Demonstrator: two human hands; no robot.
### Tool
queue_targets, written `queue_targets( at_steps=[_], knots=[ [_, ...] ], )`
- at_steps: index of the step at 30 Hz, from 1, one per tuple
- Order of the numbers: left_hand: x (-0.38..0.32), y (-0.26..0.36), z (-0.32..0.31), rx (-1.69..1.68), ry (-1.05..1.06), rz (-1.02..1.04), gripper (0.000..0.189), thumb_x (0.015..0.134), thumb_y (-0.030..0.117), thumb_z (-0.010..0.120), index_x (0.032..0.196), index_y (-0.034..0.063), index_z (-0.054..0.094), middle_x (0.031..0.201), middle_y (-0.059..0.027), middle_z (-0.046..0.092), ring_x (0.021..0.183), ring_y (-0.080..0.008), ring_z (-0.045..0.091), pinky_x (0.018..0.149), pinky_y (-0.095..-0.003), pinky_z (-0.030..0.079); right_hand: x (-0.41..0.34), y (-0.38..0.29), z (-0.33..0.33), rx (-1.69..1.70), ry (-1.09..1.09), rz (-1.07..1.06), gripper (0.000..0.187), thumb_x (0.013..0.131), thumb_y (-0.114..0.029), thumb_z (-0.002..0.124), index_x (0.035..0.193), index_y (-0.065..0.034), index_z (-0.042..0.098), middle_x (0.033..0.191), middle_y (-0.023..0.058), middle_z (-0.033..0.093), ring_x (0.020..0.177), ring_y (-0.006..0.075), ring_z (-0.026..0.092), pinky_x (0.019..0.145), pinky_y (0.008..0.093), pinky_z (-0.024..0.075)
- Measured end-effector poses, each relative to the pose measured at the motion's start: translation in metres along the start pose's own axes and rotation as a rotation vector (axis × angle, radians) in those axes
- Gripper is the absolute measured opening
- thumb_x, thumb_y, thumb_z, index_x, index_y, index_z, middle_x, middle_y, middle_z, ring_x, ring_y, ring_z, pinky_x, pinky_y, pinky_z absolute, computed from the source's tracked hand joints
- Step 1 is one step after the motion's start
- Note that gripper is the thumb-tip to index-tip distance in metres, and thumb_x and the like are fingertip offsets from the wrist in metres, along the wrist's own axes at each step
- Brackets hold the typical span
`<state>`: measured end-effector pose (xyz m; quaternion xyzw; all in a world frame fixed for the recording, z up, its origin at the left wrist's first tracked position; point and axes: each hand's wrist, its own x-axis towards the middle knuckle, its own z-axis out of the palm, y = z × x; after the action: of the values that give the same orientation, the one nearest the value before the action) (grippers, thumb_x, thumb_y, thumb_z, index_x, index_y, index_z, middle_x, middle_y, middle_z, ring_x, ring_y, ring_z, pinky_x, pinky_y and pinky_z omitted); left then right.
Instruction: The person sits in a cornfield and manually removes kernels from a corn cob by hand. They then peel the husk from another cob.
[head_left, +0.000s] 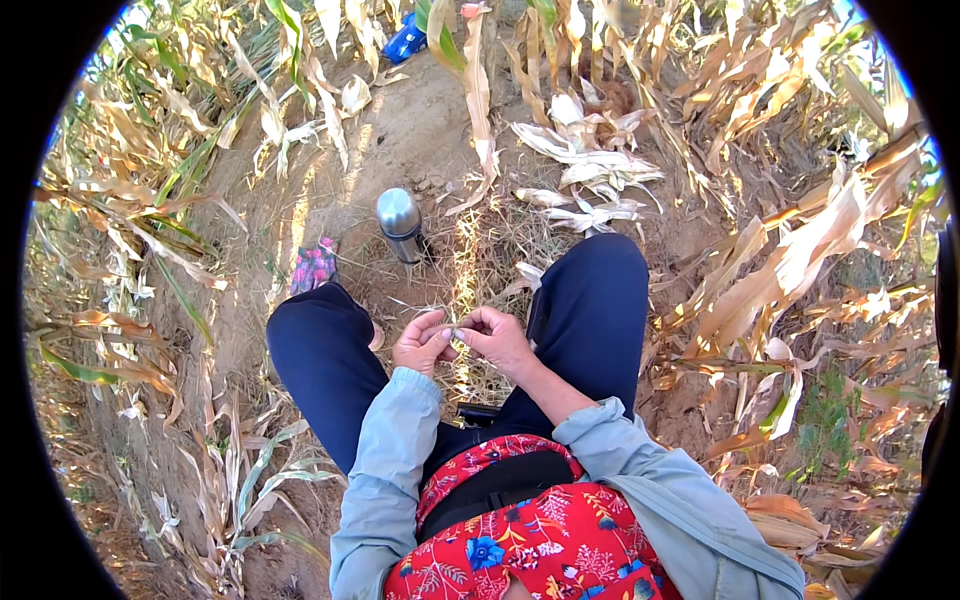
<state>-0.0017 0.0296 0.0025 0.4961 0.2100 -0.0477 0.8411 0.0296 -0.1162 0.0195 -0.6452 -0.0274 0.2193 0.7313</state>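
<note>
Between my bent knees, my left hand (424, 341) and my right hand (493, 339) meet at the fingertips. Thumbs and forefingers pinch a small thin thing (452, 331), perhaps a bit of dry stalk; its ends are hidden by the fingers. Dry straw (472, 285) covers the soil below them. Beyond the left knee stands a steel vacuum flask (400, 223), upright and apart from both hands. A pink-flowered cloth item (315, 266) lies just past that knee, partly hidden by it.
Dry maize plants (780, 270) crowd the right side, and more maize stalks (232, 480) stand at the left. Pale maize husks (600, 169) lie beyond my right knee. A blue object (405, 39) rests farther off on the bare soil (420, 112).
</note>
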Motion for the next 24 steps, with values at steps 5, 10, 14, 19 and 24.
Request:
queue_targets(
  at_steps=[5, 10, 14, 19, 24],
  knots=[
    [-0.003, 0.006, 0.006, 0.067, -0.022, 0.017, 0.032, 0.074, 0.001, 0.059, 0.104, 0.0011, 0.049, 0.085, -0.0115, 0.061, 0.055, -0.0124, 0.056, 0.047, -0.0222, 0.047, -0.003, -0.009, -0.001, -0.009, -0.010, 0.061, 0.014, 0.077, -0.012, 0.059, 0.081, 0.0006, 0.054, 0.060, -0.0002, 0.051, 0.049, 0.0042, 0.047, 0.043, 0.0175, 0.0371],
    [-0.003, 0.007, 0.009, 0.174, -0.039, 0.094, 0.030, 0.074, -0.002, 0.057, 0.103, 0.0003, 0.048, 0.082, -0.0104, 0.060, 0.060, -0.0127, 0.057, 0.053, -0.0221, 0.048, -0.003, -0.011, 0.001, 0.013, -0.013, 0.068, 0.011, 0.076, -0.010, 0.058, 0.078, -0.0001, 0.053, 0.061, 0.0009, 0.052, 0.049, 0.0048, 0.049, 0.042, 0.0176, 0.0381],
    [-0.004, 0.010, 0.012, 0.206, -0.066, 0.201, 0.029, 0.073, -0.006, 0.056, 0.101, -0.0008, 0.049, 0.078, -0.0077, 0.059, 0.063, -0.0116, 0.056, 0.055, -0.0222, 0.048, -0.005, -0.018, 0.001, 0.064, -0.048, 0.098, 0.007, 0.074, -0.006, 0.055, 0.076, -0.0003, 0.053, 0.063, 0.0021, 0.053, 0.049, 0.0057, 0.049, 0.043, 0.0181, 0.0394],
    [-0.003, 0.019, 0.017, 0.309, -0.124, 0.335, 0.028, 0.072, -0.007, 0.055, 0.099, -0.0007, 0.050, 0.079, -0.0059, 0.057, 0.064, -0.0091, 0.055, 0.056, -0.0207, 0.048, -0.005, -0.022, -0.001, 0.248, -0.070, 0.150, 0.005, 0.073, -0.006, 0.054, 0.075, -0.0009, 0.053, 0.062, 0.0011, 0.052, 0.050, 0.0059, 0.048, 0.044, 0.0190, 0.0396],
    [0.015, 0.043, 0.026, 0.406, -0.169, 0.395, 0.028, 0.071, -0.008, 0.055, 0.097, 0.0011, 0.052, 0.077, -0.0022, 0.056, 0.064, -0.0054, 0.052, 0.056, -0.0169, 0.044, 0.011, -0.058, -0.011, 0.037, -0.137, 0.074, 0.009, 0.072, -0.009, 0.056, 0.076, -0.0004, 0.054, 0.061, 0.0018, 0.053, 0.050, 0.0061, 0.049, 0.043, 0.0201, 0.0392]
  ],
)
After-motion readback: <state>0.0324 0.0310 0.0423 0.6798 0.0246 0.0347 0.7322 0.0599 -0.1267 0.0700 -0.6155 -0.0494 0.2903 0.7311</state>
